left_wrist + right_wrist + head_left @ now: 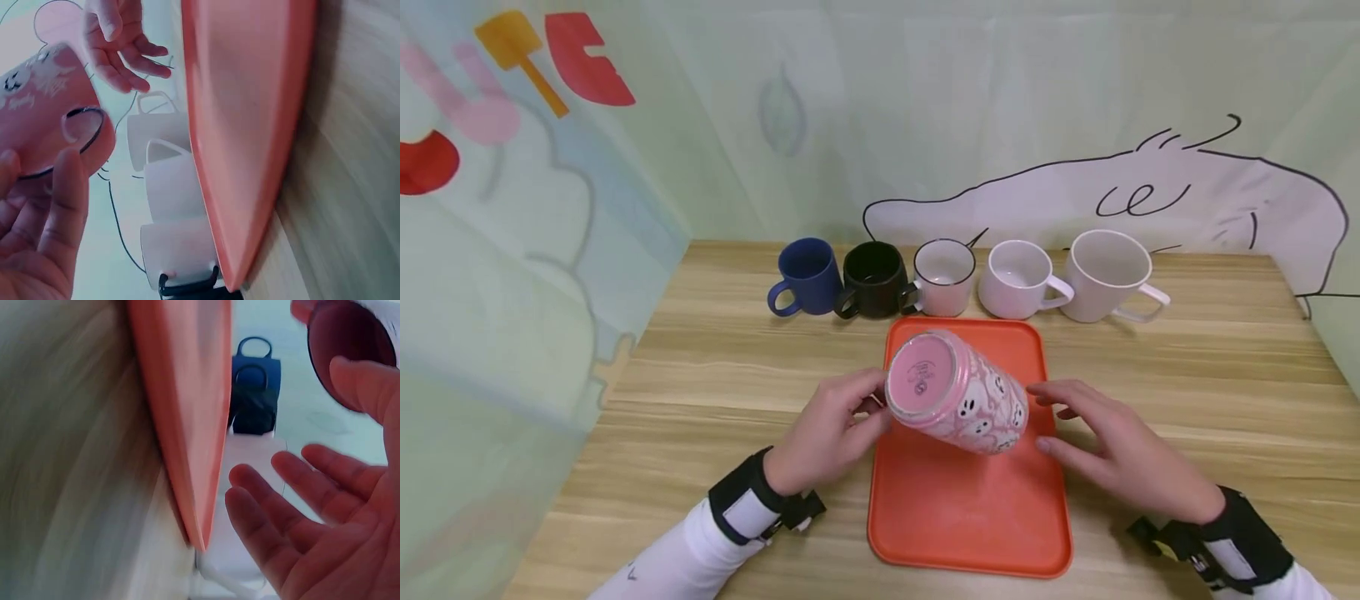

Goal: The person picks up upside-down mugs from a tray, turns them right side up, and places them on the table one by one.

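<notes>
A pink mug (977,400) with white ghost faces is tipped over above the orange-red tray (970,517), its base turned toward the head view. My left hand (835,425) grips it at the left side; in the left wrist view the fingers are around the dark-edged handle (94,131). On the other side of the mug, my right hand (1120,454) has its fingers spread near the rim end. In the right wrist view the mug's open mouth (344,344) shows behind the right thumb; whether they touch I cannot tell.
Behind the tray several mugs stand in a row: blue (808,275), black (874,279), white with a dark rim (945,279), white (1017,279) and a larger off-white one (1101,275). A printed cloth (850,125) hangs behind the wooden table (722,358).
</notes>
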The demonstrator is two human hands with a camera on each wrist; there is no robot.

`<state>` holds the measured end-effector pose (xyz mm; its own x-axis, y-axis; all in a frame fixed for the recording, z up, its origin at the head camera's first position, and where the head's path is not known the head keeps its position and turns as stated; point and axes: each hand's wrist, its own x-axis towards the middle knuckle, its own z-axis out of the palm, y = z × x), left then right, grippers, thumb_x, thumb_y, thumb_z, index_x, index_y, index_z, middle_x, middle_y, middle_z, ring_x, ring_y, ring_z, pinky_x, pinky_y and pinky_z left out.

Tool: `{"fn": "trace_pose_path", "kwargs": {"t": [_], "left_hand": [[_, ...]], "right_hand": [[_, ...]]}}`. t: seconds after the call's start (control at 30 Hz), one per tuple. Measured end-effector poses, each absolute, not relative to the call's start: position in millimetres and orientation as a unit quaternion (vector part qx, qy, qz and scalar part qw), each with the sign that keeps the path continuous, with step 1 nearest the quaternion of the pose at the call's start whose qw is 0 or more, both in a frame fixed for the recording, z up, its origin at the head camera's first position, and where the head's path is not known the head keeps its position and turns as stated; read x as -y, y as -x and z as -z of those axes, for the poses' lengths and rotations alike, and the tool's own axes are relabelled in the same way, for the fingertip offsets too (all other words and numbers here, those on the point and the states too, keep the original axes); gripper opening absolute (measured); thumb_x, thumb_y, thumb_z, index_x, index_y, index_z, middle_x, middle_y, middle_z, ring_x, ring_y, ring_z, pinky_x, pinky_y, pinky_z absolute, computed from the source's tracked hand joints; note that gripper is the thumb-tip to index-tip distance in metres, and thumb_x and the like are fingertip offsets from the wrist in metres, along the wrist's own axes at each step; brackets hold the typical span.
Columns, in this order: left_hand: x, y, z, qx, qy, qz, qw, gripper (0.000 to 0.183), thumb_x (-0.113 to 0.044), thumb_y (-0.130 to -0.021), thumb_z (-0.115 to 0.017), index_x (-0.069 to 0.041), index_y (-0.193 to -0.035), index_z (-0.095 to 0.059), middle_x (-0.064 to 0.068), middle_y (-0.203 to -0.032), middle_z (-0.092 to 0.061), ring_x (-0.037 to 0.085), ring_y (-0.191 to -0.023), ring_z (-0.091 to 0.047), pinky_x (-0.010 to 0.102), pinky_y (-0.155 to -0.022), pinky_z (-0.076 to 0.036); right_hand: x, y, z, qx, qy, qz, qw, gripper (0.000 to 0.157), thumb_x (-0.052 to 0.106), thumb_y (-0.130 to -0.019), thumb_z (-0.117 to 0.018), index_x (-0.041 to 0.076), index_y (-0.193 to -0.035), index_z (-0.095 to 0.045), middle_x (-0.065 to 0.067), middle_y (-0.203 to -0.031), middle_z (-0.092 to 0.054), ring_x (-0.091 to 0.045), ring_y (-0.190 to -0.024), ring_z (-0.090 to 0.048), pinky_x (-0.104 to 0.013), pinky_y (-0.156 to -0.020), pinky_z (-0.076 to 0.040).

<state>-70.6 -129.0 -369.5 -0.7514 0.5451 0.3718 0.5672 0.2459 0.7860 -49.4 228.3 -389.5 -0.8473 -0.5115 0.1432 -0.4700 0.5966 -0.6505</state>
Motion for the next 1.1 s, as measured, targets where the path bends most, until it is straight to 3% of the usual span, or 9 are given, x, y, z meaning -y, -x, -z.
{"fn": "trace_pose_path", "kwargs": {"t": [0.1,0.33,0.53,0.7,0.93,1.1], "left_hand": [[123.5,74.9,369.2,0.779,0.338,0.529,0.014,0.02,-0.009,-0.099,-0.061,-0.011,-0.119,-0.064,-0.002,-0.093,-0.064,0.013,-0.077,-0.059,0.028,-0.065,-0.055],[106.2,80.6,368.0,0.739,0.306,0.599,0.022,0.03,0.0,-0.097,-0.06,-0.004,-0.127,-0.06,0.005,-0.103,-0.066,0.018,-0.077,-0.062,0.037,-0.068,-0.057],[88.4,79.5,369.2,0.698,0.287,0.655,0.009,0.029,0.0,-0.098,-0.058,-0.003,-0.127,-0.059,0.008,-0.103,-0.066,0.022,-0.076,-0.063,0.038,-0.068,-0.057],[78.1,76.5,373.4,0.681,0.27,0.68,-0.006,0.033,-0.004,-0.1,-0.056,-0.004,-0.133,-0.056,0.007,-0.116,-0.065,0.024,-0.089,-0.063,0.039,-0.076,-0.057],[70.9,72.4,374.1,0.657,0.251,0.71,-0.02,0.029,-0.004,-0.101,-0.055,-0.001,-0.13,-0.055,0.014,-0.109,-0.065,0.028,-0.084,-0.065,0.042,-0.076,-0.057],[69.1,70.5,374.3,0.648,0.245,0.72,-0.032,0.024,-0.005,-0.102,-0.054,0.001,-0.125,-0.055,0.016,-0.104,-0.066,0.028,-0.083,-0.066,0.042,-0.076,-0.057]], "right_hand": [[-222.5,51.5,390.0,-0.873,0.276,0.4,0.033,0.055,0.032,-0.091,-0.073,0.027,-0.141,-0.05,0.011,-0.132,-0.057,-0.013,-0.113,-0.061,-0.035,-0.086,-0.055],[-198.9,54.8,384.1,-0.811,0.25,0.525,0.067,0.049,0.02,-0.092,-0.072,0.014,-0.137,-0.053,0.003,-0.119,-0.065,-0.021,-0.103,-0.066,-0.036,-0.083,-0.056],[-176.3,57.2,377.3,-0.756,0.22,0.609,0.092,0.039,0.01,-0.093,-0.07,0.007,-0.129,-0.056,-0.008,-0.111,-0.068,-0.025,-0.095,-0.066,-0.036,-0.079,-0.056],[-161.0,56.3,374.9,-0.695,0.185,0.683,0.129,0.034,0.008,-0.097,-0.063,0.0,-0.13,-0.055,-0.018,-0.113,-0.066,-0.036,-0.096,-0.065,-0.043,-0.078,-0.056],[-149.2,52.3,379.7,-0.629,0.116,0.752,0.156,0.036,0.015,-0.103,-0.056,-0.002,-0.134,-0.052,-0.017,-0.116,-0.066,-0.028,-0.095,-0.066,-0.036,-0.078,-0.056],[-147.8,51.0,382.5,-0.6,0.129,0.776,0.145,0.032,0.012,-0.104,-0.052,-0.003,-0.132,-0.055,-0.015,-0.116,-0.067,-0.024,-0.091,-0.065,-0.032,-0.078,-0.055]]}}
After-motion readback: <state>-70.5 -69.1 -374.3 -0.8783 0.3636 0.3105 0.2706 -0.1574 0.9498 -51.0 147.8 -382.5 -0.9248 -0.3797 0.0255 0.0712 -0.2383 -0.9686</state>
